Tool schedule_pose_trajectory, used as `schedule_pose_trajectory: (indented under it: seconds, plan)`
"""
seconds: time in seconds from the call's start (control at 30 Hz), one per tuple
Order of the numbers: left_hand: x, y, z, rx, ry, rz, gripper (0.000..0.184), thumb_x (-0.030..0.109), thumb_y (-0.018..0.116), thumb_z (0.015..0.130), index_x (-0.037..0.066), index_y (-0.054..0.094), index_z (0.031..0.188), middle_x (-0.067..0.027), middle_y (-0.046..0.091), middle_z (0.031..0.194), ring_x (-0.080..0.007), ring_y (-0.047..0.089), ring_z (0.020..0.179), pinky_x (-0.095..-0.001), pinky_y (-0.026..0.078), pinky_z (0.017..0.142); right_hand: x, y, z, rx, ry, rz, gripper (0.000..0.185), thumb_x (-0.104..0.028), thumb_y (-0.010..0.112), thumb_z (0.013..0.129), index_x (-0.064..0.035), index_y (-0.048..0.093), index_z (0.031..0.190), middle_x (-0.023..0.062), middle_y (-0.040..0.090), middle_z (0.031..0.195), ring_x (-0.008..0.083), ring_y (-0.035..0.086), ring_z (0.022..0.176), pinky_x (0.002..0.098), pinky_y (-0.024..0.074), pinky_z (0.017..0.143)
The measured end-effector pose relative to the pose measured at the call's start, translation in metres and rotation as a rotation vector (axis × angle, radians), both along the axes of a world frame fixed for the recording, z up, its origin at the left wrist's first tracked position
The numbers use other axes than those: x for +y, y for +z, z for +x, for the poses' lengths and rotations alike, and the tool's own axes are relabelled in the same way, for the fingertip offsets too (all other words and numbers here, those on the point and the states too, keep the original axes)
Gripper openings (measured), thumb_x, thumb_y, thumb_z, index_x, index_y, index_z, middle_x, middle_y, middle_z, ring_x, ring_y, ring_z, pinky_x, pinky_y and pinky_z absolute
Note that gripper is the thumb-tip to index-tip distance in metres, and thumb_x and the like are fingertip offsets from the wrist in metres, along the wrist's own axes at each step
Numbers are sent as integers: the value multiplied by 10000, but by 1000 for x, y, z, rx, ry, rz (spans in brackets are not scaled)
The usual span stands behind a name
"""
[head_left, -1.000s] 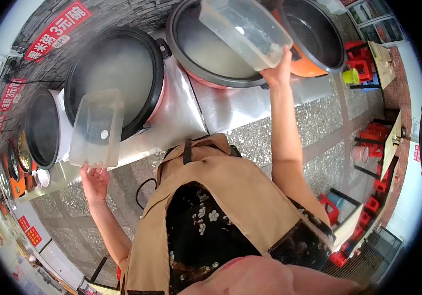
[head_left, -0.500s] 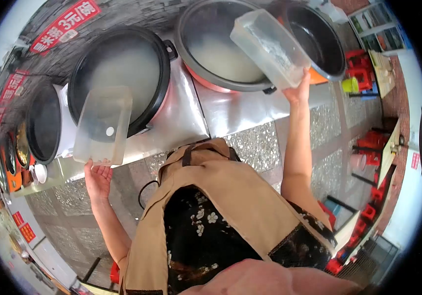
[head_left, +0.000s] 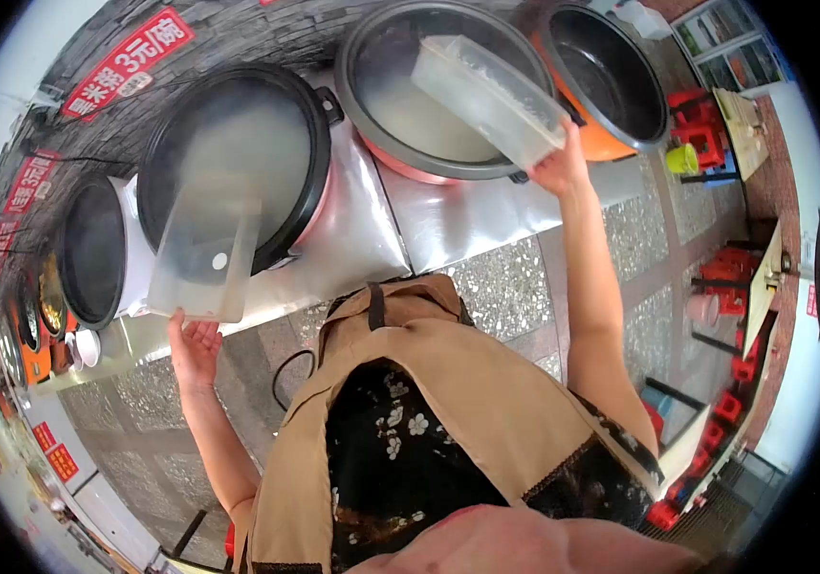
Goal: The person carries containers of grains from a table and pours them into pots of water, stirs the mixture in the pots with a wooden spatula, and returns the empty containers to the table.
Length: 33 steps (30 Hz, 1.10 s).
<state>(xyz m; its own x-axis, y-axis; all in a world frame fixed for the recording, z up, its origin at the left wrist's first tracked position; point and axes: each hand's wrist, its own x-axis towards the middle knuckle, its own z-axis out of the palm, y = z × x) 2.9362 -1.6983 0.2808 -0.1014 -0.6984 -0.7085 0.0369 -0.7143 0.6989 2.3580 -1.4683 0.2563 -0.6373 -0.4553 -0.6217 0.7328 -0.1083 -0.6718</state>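
My left hand [head_left: 196, 346] grips the near end of a translucent plastic container [head_left: 201, 287], which reaches over the rim of a large black-rimmed pot [head_left: 326, 143] of pale, cloudy liquid. A white round spot shows through that container. In my right hand [head_left: 561, 165] is a second translucent rectangular container [head_left: 486, 94], held by its near end. It is tilted above the grey-rimmed pot [head_left: 348, 91], which also holds pale liquid. My right thumb and fingers close around its edge. Any contents of the two containers are hard to make out.
An orange pot [head_left: 601, 143] with a dark interior stands at the right. Further left is a white cooker [head_left: 132, 258] with a dark pot inside. The pots rest on a steel counter [head_left: 458, 220]. Red stools [head_left: 701, 134] and tables line the right side.
My right hand and its container have moved slightly left, and the container has rolled more onto its side. My left hand holds its container in nearly the same place.
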Motion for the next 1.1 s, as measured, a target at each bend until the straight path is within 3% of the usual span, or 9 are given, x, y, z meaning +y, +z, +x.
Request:
schedule_pose_trajectory:
  seconds: [0.1,0.23,0.3,0.37,0.57,0.7,0.83,1.0,1.1]
  plan:
    - [-1,0,1,-14,-3,6,709,546,643,720,-19,455,1105,-76,550,1046,-184,532,962,-288,388,808,-2,30,28,30,36,-113,813,-645,555,728,-44,429,1262,173,512,1126,266,500,1029,373,461,824]
    - [-8,-9,8,8,-6,22,670,545,640,722,-2,470,1069,-58,559,1008,-175,533,938,-288,396,796,-22,20,28,-38,193,41,870,-648,547,728,25,419,1265,163,498,1193,260,495,1078,357,469,843]
    - [-5,0,1,-7,-23,13,646,542,641,723,8,474,1046,-54,561,995,-172,534,926,-289,400,790,-8,16,35,-72,170,28,859,-646,551,726,11,424,1265,157,498,1199,256,499,1070,356,469,827]
    - [-4,2,-1,-23,-40,3,623,538,641,723,17,479,1023,-50,563,982,-169,534,914,-290,404,784,-11,14,35,-90,195,-42,702,-616,546,752,-118,482,1244,69,542,1157,223,537,1019,394,503,802]
    - [-5,-6,1,-8,-7,12,596,525,641,732,14,499,1004,-61,570,988,-185,542,934,-311,416,812,-20,3,43,-248,321,-151,747,-605,536,769,-20,464,1229,132,536,1131,242,551,992,350,522,774]
    - [1,-4,-5,32,27,13,616,513,641,738,5,469,1042,-64,570,997,-176,532,936,-308,395,820,-30,8,32,-97,228,71,825,-535,620,736,35,365,1274,215,480,1143,288,550,948,389,504,788]
    - [1,-15,-1,50,27,2,627,498,639,748,-1,443,1072,-82,555,1055,-187,529,961,-308,392,844,-8,-13,2,323,-12,42,729,-359,704,707,21,395,1247,171,529,1075,255,550,857,392,481,760]
    - [-5,-20,2,127,79,10,655,452,661,750,-35,410,1109,-145,516,1122,-231,522,1009,-340,402,905,-18,-7,-28,687,-293,202,543,-287,693,735,8,471,1133,105,557,899,188,562,742,362,491,654]
    - [-4,-17,-7,202,88,5,649,419,661,765,-54,396,1123,-179,503,1132,-264,514,1054,-374,406,952,-18,-11,-56,930,-311,286,573,-295,712,720,37,483,1127,105,578,887,202,573,763,360,492,681]
